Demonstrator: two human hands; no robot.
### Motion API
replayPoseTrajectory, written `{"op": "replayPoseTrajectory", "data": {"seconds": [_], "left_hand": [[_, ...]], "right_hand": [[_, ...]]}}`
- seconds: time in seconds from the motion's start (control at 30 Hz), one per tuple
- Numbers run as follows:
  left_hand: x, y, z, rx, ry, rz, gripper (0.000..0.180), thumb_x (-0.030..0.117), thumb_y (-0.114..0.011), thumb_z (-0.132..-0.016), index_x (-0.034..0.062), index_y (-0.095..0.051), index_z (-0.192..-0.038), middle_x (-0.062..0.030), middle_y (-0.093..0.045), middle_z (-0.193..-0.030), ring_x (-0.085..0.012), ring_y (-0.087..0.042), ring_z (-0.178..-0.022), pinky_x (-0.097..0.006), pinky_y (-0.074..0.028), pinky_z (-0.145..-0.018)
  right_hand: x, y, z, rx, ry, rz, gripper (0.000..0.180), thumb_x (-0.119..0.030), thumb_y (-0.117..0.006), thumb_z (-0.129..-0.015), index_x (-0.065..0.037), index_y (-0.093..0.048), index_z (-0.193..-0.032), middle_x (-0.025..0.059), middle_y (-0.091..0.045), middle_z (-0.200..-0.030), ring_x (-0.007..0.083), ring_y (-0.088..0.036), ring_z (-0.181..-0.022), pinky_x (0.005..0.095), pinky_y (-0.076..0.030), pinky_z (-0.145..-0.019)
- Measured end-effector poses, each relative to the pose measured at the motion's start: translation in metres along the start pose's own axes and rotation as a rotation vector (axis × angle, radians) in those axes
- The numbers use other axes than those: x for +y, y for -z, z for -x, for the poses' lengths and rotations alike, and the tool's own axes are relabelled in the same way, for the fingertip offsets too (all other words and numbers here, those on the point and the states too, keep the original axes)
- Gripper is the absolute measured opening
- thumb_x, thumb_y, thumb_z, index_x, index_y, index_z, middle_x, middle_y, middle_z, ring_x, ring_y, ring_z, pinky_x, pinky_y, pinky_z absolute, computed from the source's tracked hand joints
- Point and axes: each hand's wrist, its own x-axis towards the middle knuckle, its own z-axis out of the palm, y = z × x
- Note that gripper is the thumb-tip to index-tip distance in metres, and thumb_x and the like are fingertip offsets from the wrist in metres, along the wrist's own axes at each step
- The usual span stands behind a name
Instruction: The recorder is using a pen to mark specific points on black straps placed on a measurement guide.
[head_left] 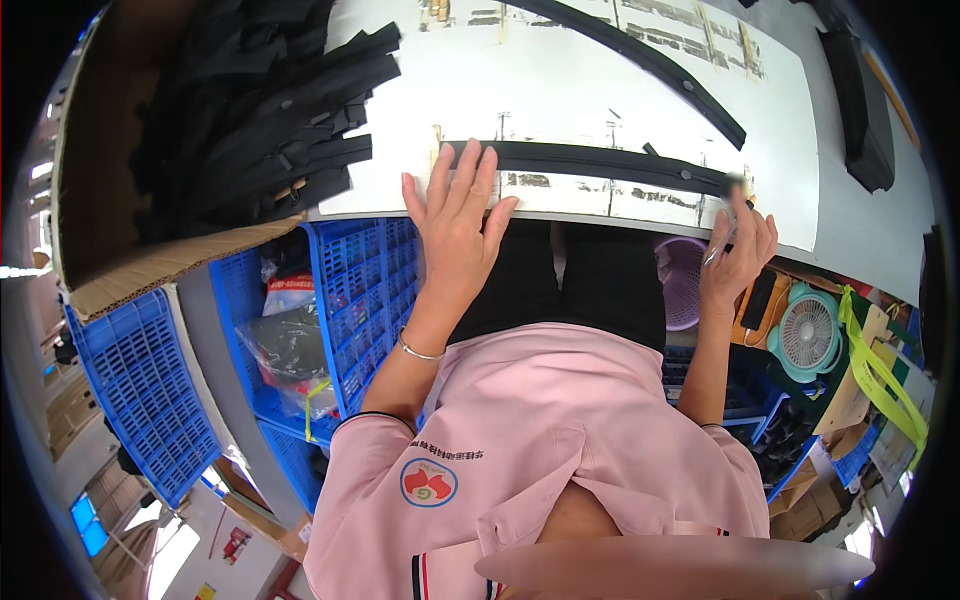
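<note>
Black rubber makes up the long strip (600, 163) that lies flat across the white tabletop (560, 80), running from about 9 o'clock to 3 o'clock along the near edge. The left hand (458, 225) is spread wide open, palm down, fingers pointing toward 12 o'clock; its fingertips press on the strip's left end, and it grips nothing. A thin silver bracelet (415, 350) circles that wrist. The right hand (740, 250) sits at the strip's right end, at about 3 o'clock from the left one. Its fingers are curled, and a small dark object shows among them, but I cannot tell what it is or how firmly it is held; the spot just above the fingers is blurred.

A second black strip (650, 60) lies diagonally farther back on the tabletop, toward 1 o'clock. At 10 o'clock a cardboard box (150, 265) holds a heap of similar black strips (270, 110). Blue plastic crates (360, 290) stand under the tabletop at 8 o'clock, and a small teal fan (810, 335) sits below at 4 o'clock, beside a purple basket (683, 280).
</note>
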Motion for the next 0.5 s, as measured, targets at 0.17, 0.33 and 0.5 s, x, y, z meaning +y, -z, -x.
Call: {"op": "replayPoseTrajectory", "data": {"seconds": [0.17,0.33,0.5], "left_hand": [[-0.004,-0.003,0.0,0.032,0.003,0.044,0.057,0.031,-0.073,-0.095,0.0101,-0.059,-0.146,-0.0082,-0.056,-0.151,-0.0317,-0.042,-0.146,-0.059,-0.009,-0.123],[-0.005,-0.008,0.002,0.061,0.01,0.05,0.058,0.032,-0.074,-0.094,0.0107,-0.059,-0.146,-0.0075,-0.057,-0.151,-0.0316,-0.042,-0.147,-0.059,-0.01,-0.122],[-0.004,-0.009,0.003,0.061,0.04,0.088,0.057,0.03,-0.074,-0.094,0.0135,-0.06,-0.146,-0.0065,-0.055,-0.154,-0.0309,-0.04,-0.149,-0.057,-0.009,-0.122]], "right_hand": [[-0.024,0.008,-0.024,-0.035,-0.071,-0.129,0.02,-0.01,-0.07,-0.097,-0.004,-0.073,-0.116,0.0094,-0.075,-0.109,0.0233,-0.066,-0.1,0.0417,-0.042,-0.111],[-0.112,0.004,-0.063,-0.198,-0.48,-0.931,0.016,-0.007,-0.064,-0.101,0.0,-0.075,-0.11,0.009,-0.074,-0.107,0.0128,-0.067,-0.093,0.029,-0.053,-0.085],[-0.169,-0.031,-0.085,-0.354,-0.342,-1.148,0.018,-0.011,-0.065,-0.101,0.001,-0.075,-0.11,0.0082,-0.076,-0.099,0.0102,-0.068,-0.08,0.025,-0.052,-0.07]]}}
